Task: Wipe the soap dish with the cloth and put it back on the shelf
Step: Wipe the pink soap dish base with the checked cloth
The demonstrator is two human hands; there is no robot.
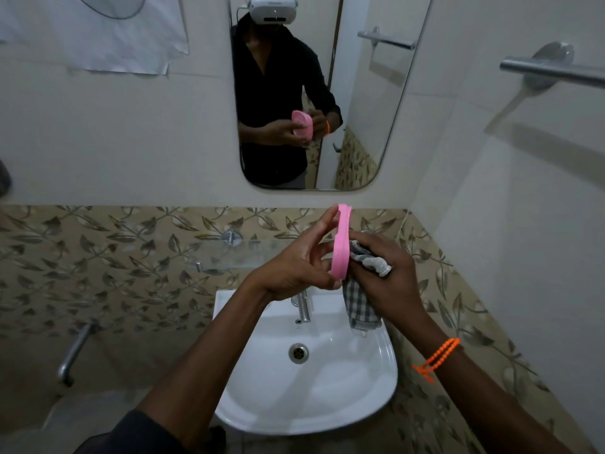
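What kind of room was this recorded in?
A bathroom, most likely a small home one: a white basin with a tap sits under a wall mirror, a towel bar is on the side wall, and the walls are tiled.

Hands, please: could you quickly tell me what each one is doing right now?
Left hand: holding the pink soap dish on edge.
Right hand: closed on the checked cloth.

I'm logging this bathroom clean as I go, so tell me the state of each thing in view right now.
Pink soap dish: on edge, held in left hand.
Checked cloth: pressed to dish by right hand.
Glass shelf: bare.
Tap: no water running.
Basin: empty, drain open.
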